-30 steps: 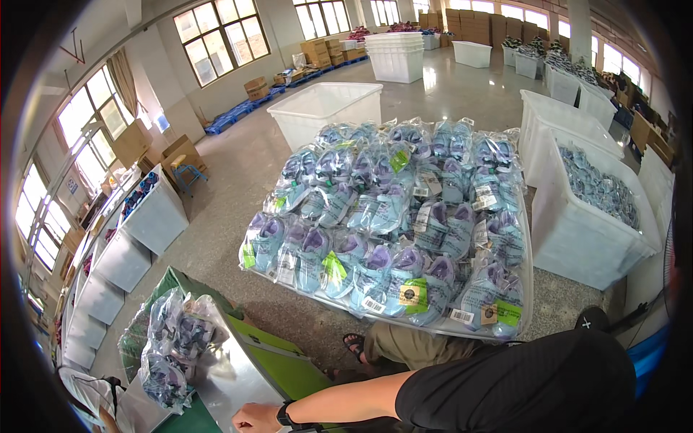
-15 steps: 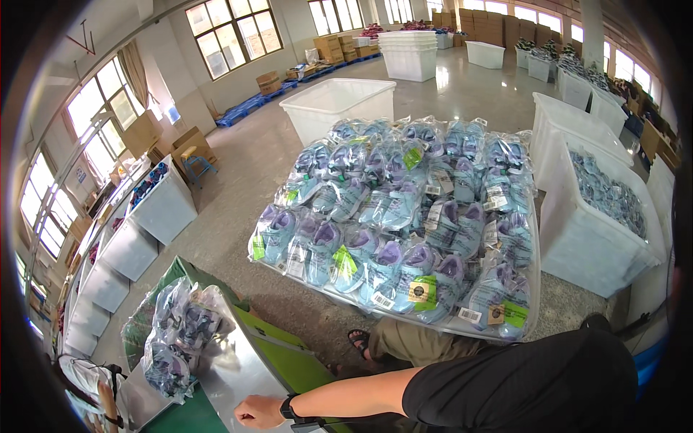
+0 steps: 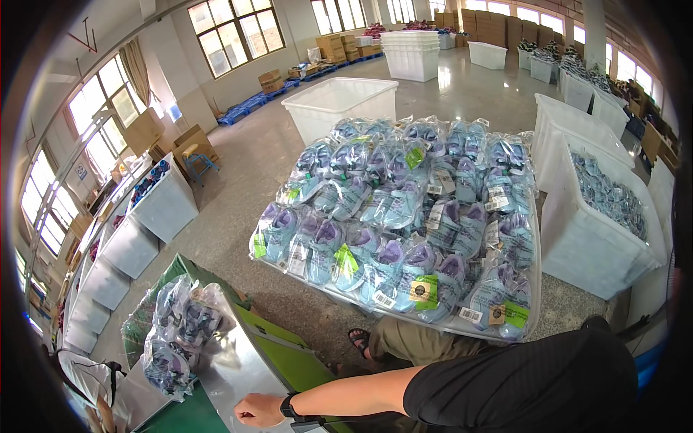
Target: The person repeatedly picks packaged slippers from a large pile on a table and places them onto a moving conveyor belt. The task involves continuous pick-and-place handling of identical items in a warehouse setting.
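My right hand (image 3: 258,410), with a dark band at the wrist, is curled closed over the metal worktop (image 3: 242,361). Anything inside its fingers is hidden. My left hand is out of sight. Beyond the right hand, a small heap of bagged dark purple shoes (image 3: 173,335) lies at the worktop's left side, partly over green material (image 3: 189,415). Ahead of my right arm, many clear-bagged pairs of light blue shoes with purple linings (image 3: 386,270) are stacked on a broad white container (image 3: 426,317). Some bags carry green tags and white labels.
White bins (image 3: 599,238) stand close on the right, one filled with bagged blue shoes. Another white bin (image 3: 336,101) is behind the stack. A row of bins (image 3: 162,209) lines the left. Someone in white (image 3: 90,375) is at the lower left edge. A sandalled foot (image 3: 359,343) shows below.
The person at the lower left edge has shifted a little. The whole view has moved very slightly. My right hand and the stacked shoes stay where they were.
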Available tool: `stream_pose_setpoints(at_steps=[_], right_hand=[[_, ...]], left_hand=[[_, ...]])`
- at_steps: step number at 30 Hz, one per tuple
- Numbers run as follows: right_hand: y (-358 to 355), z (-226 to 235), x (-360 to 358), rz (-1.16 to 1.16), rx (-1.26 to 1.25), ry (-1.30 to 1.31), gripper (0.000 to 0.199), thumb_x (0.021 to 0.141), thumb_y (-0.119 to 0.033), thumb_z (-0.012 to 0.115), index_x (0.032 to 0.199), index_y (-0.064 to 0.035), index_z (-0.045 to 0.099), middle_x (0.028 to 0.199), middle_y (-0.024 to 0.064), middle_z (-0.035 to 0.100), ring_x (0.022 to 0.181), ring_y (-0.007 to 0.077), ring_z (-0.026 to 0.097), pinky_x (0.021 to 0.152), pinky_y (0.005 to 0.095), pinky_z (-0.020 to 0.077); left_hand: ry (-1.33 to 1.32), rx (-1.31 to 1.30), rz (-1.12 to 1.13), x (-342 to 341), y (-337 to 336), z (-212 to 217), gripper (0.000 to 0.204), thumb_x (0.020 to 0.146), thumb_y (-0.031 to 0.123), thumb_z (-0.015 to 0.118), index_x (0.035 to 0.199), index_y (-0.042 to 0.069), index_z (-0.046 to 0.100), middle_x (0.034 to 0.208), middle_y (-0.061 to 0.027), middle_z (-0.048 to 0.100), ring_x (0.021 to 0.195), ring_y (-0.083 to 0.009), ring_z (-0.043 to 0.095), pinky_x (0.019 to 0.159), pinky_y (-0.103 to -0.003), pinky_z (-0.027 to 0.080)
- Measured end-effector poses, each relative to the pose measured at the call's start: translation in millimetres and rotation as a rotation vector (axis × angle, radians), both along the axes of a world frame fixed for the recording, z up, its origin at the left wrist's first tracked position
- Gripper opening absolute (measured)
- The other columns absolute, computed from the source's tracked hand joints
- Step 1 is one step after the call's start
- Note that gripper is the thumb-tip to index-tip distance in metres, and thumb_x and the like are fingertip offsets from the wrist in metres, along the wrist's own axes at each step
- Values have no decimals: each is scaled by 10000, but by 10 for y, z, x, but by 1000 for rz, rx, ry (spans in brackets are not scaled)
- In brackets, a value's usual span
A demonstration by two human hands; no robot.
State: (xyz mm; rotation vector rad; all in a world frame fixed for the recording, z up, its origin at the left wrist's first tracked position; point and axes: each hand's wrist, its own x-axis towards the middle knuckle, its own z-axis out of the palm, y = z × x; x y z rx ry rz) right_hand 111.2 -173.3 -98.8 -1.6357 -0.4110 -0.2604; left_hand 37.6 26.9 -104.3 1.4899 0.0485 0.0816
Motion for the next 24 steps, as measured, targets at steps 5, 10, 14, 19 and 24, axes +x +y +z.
stream_pose_setpoints(at_steps=[5,10,14,19,24], right_hand=[[-21,65,-31,13,-10,25,137,842,-101,602,770,14,578,689,170,605,634,349,568,617,431,441],[-11,28,-15,8,-9,20,137,844,-102,603,774,12,574,688,165,601,633,345,566,617,429,439],[-14,25,-11,13,-18,32,135,847,-101,601,777,11,574,686,160,600,633,343,565,615,428,439],[-21,24,-12,16,-17,30,134,847,-101,602,775,8,574,684,157,601,636,340,570,619,427,441],[5,-13,15,17,-26,26,128,847,-103,602,781,6,587,701,157,621,643,339,584,625,423,450]], left_hand=[[-26,5,-8,21,61,-65,97,996,74,574,1083,30,576,739,-38,575,643,-130,545,568,-279,496],[-18,12,-14,12,27,-24,105,996,76,576,1087,24,578,740,-41,578,651,-131,548,586,-285,503],[-24,15,-10,2,-5,15,109,996,78,577,1088,19,579,743,-41,579,650,-132,549,588,-283,505],[-21,18,-5,14,5,-11,111,994,75,577,1091,21,578,741,-37,571,647,-129,545,583,-280,502],[3,14,-4,41,56,-69,108,993,68,573,1096,36,570,738,-22,553,642,-123,535,569,-281,496]])
